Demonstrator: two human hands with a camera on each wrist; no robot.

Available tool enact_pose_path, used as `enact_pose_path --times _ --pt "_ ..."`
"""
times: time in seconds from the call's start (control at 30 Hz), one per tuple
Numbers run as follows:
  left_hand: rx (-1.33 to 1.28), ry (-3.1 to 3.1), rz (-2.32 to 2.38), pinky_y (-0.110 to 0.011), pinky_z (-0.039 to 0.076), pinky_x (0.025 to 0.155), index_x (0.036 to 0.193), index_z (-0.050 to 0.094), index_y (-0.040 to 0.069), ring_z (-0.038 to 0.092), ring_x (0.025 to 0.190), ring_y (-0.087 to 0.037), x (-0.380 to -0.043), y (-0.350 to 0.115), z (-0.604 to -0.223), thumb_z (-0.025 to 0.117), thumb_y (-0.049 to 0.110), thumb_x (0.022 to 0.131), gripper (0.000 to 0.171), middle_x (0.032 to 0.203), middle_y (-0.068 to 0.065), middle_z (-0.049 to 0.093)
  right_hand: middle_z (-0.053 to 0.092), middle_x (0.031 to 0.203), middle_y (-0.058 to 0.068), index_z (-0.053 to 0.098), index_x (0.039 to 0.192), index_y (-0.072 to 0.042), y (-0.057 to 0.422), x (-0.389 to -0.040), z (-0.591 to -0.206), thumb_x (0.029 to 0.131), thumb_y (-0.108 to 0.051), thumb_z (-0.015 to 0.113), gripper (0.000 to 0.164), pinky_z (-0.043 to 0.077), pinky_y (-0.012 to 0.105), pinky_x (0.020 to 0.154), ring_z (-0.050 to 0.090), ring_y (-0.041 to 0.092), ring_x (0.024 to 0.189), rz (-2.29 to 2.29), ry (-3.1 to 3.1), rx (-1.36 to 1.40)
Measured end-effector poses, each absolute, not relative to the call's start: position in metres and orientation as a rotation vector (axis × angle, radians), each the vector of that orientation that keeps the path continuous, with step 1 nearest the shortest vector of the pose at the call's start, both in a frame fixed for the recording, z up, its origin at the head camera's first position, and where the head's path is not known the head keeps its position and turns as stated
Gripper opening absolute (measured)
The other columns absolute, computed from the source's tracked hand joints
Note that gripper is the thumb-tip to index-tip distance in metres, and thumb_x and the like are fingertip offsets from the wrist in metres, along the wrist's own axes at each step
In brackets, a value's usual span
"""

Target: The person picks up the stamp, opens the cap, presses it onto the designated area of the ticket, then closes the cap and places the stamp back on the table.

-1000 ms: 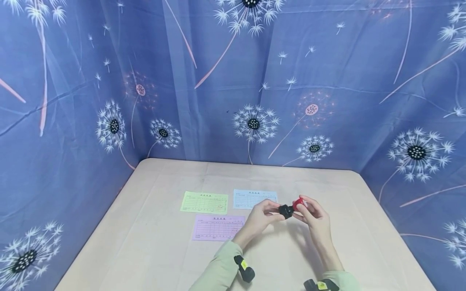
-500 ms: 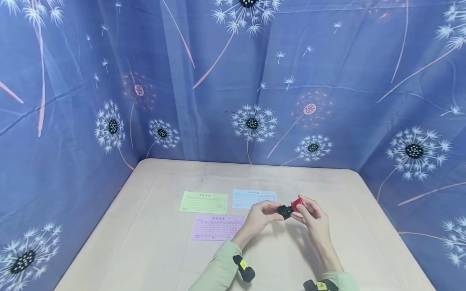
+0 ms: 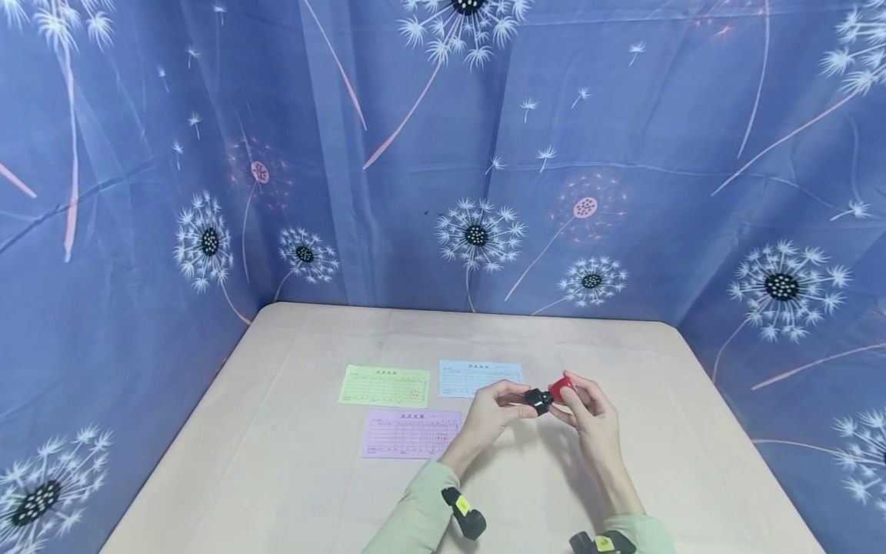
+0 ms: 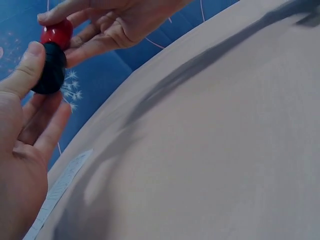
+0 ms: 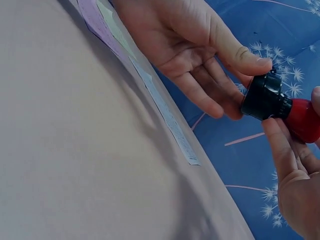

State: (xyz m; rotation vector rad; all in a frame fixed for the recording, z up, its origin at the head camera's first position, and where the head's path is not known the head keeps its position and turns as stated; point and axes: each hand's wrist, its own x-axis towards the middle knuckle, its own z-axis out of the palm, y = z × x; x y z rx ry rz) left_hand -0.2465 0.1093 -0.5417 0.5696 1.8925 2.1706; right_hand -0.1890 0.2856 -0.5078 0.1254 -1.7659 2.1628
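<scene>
A hand stamp with a glossy red knob handle (image 3: pixel 561 387) and a black round base (image 3: pixel 537 400) is held above the table, lying sideways between both hands. My left hand (image 3: pixel 487 419) pinches the black base between thumb and fingers. Round the red handle, my right hand (image 3: pixel 597 422) curls its thumb and fingers. In the right wrist view a ribbed black collar (image 5: pixel 285 107) shows between base and handle. The left wrist view shows the base (image 4: pixel 52 70) against my left thumb, with the red knob (image 4: pixel 57 34) just beyond it. The stamp's face is hidden.
Three printed slips lie left of the hands: a green one (image 3: pixel 384 386), a blue one (image 3: pixel 477 377) partly behind the left hand, and a purple one (image 3: pixel 408 435). Small red marks show on the green and purple slips. A blue dandelion-print curtain (image 3: pixel 388 231) surrounds the beige table (image 3: pixel 291 462).
The whole head view has slid slightly, so everything sits a little further left. Both hands keep their hold on the stamp, and the red handle has turned slightly.
</scene>
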Motion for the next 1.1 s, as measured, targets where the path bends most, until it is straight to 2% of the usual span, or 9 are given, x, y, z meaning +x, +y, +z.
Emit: enact_pose_path --times 0.13,0.37,0.53,0.63,0.77,1.1 --pt "0.614 1.870 2.157 -0.026 0.059 0.086 0.116 0.069 0.006 0.072 0.097 -0.012 -0.247 0.108 -0.543 0.082 0.008 0.079 0.040 0.116 -0.011 0.073 0.075 0.100 0.001 0.048 0.131 0.016 0.284 -0.189 -0.508 0.098 0.002 0.056 0.036 0.061 0.033 0.077 0.073 0.011 0.092 2.153 -1.767 0.113" --pt "0.655 1.912 2.113 -0.025 0.058 0.087 0.125 0.068 0.013 0.072 0.099 -0.014 -0.246 0.103 -0.545 0.080 0.014 0.082 0.045 0.117 -0.009 0.073 0.074 0.101 -0.001 0.055 0.127 0.010 0.282 -0.189 -0.509 0.098 0.003 0.056 0.030 0.061 0.033 0.078 0.072 0.011 0.095 2.171 -1.773 0.132" --pt "0.700 1.954 2.080 -0.026 0.058 0.086 0.123 0.070 0.014 0.072 0.098 -0.012 -0.247 0.098 -0.543 0.081 0.016 0.081 0.044 0.118 -0.005 0.073 0.075 0.098 0.001 0.051 0.126 0.015 0.279 -0.189 -0.510 0.097 0.003 0.058 0.032 0.061 0.035 0.076 0.073 0.011 0.092 2.153 -1.782 0.058" --pt "0.710 1.926 2.094 -0.027 0.059 0.085 0.121 0.070 0.013 0.072 0.098 -0.010 -0.249 0.097 -0.543 0.081 0.015 0.081 0.041 0.117 -0.007 0.073 0.075 0.098 0.001 0.053 0.126 0.014 0.277 -0.190 -0.510 0.097 0.003 0.058 0.032 0.061 0.034 0.076 0.073 0.011 0.091 2.144 -1.795 0.037" --pt "0.720 1.830 2.154 -0.030 0.060 0.085 0.119 0.069 0.007 0.072 0.099 -0.013 -0.251 0.098 -0.542 0.079 0.010 0.082 0.039 0.117 -0.015 0.072 0.075 0.099 0.000 0.049 0.128 0.017 0.277 -0.192 -0.509 0.098 0.001 0.057 0.035 0.061 0.034 0.077 0.072 0.011 0.092 2.135 -1.816 0.062" --pt "0.719 1.829 2.113 -0.026 0.057 0.089 0.123 0.068 0.007 0.071 0.103 -0.014 -0.250 0.098 -0.550 0.078 0.007 0.083 0.041 0.121 -0.012 0.071 0.074 0.100 0.007 0.055 0.124 0.013 0.282 -0.191 -0.512 0.096 0.005 0.057 0.029 0.061 0.037 0.076 0.073 0.013 0.091 2.164 -1.781 0.073"
